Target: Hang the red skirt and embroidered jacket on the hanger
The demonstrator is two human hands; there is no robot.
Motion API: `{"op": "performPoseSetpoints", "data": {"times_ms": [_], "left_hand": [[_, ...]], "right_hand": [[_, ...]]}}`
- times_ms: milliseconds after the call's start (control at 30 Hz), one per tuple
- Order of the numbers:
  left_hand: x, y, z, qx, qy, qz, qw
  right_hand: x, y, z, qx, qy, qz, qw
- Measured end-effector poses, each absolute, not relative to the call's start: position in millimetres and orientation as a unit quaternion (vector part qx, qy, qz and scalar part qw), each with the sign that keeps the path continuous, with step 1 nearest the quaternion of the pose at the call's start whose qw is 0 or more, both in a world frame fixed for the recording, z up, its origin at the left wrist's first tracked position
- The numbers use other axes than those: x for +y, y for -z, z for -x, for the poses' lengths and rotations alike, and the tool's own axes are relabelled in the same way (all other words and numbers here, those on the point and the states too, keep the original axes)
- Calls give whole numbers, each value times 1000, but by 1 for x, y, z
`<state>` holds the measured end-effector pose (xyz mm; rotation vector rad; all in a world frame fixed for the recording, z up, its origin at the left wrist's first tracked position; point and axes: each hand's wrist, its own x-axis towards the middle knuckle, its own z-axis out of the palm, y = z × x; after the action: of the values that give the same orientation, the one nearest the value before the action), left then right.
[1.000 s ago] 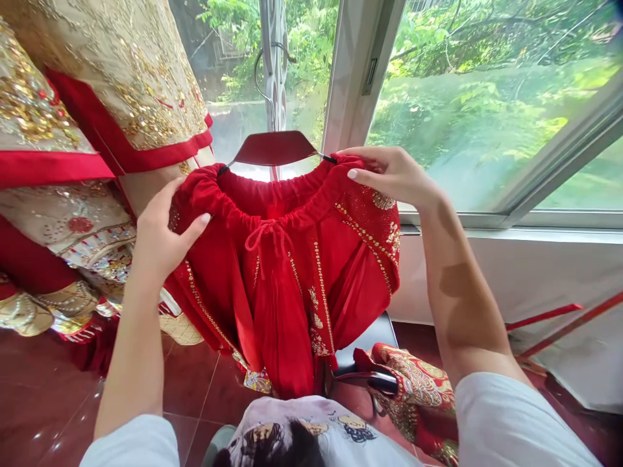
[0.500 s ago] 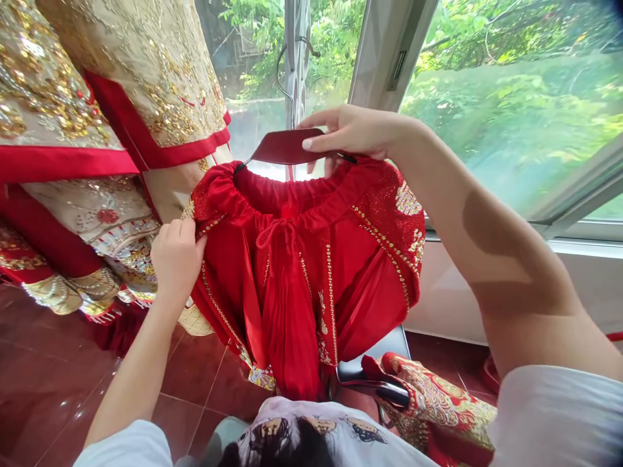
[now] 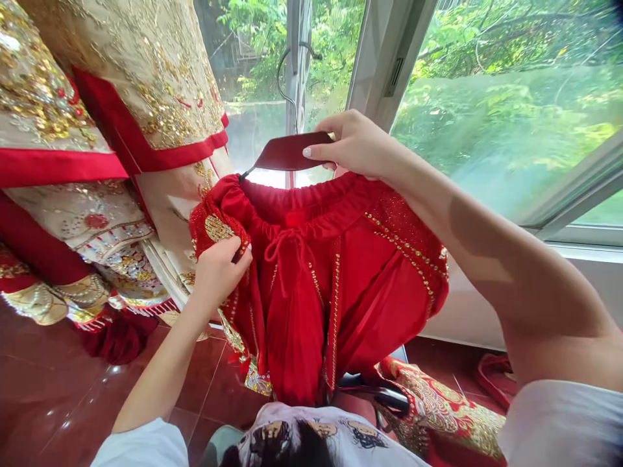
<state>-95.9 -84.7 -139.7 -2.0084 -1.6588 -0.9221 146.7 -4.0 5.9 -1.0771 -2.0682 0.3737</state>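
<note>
A tall window (image 3: 506, 123) stands behind, with gold-beaded cream garments (image 3: 168, 97) hanging at the left. Between them and the person's lap hangs a gathered red garment (image 3: 294, 311) on a hanger. Its cloth looks soft, light and probably slippery, while the beaded panels look heavier and easily snagged; the ruched waistband seems the safer place to hold. The dark red hanger (image 3: 287, 152) appears stiff, good for bearing the weight. The right hand (image 3: 348, 146) has its fingers clamped on the hanger's end, thumb in front. The left hand (image 3: 219, 266) pinches the garment's embroidered side, fingers together on the cloth. A thin drawstring bow (image 3: 287, 246) sits at the waistband's front.
</note>
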Motion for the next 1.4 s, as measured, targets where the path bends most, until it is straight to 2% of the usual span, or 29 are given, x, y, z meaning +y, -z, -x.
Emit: {"op": "performPoseSetpoints", "data": {"times_ms": [100,200,233,300,367,433,500,633,733,867,933,1033,1100,1167,1200,1267,1300,1400], "left_hand": [[-87,136,120,-697,174,663,208],[-107,121,137,-755,83,638,123],[-114,114,138,-763,84,633,103],[-124,98,138,-739,166,637,143],[-125,81,135,-618,288,695,225],[-118,64,134,-460,364,773,242],[-105,48,135,-381,369,817,227],[-74,39,137,-408,264,849,207],[-56,50,134,-409,261,855,184],[-39,58,132,-430,423,776,182],[-29,54,135,-462,488,729,127],[-18,45,139,-489,480,725,69],[-21,49,136,-475,463,736,132],[-35,68,126,-421,480,720,274],[-46,84,117,-372,497,699,353],[-69,127,92,-275,544,674,418],[-79,153,75,-227,548,701,395],[-102,237,11,-212,583,765,170]], "right_hand": [[7,0,-146,-816,-153,387,400],[13,5,-144,-830,-160,358,398],[14,6,-143,-835,-156,354,392],[13,5,-144,-844,-145,352,379],[12,1,-151,-859,-125,348,355],[13,-4,-165,-879,-102,349,310],[14,-6,-186,-891,-105,357,259],[17,8,-225,-882,-194,374,214],[15,32,-233,-862,-159,383,290],[10,65,-219,-793,41,438,422],[8,76,-210,-750,99,466,459],[5,83,-201,-723,133,478,480],[1,83,-201,-730,135,460,488],[-7,84,-212,-733,128,432,509],[-12,88,-222,-726,124,423,528],[-24,107,-252,-680,120,432,579],[-31,123,-271,-642,118,456,605],[-63,198,-331,-493,86,601,623]]}}
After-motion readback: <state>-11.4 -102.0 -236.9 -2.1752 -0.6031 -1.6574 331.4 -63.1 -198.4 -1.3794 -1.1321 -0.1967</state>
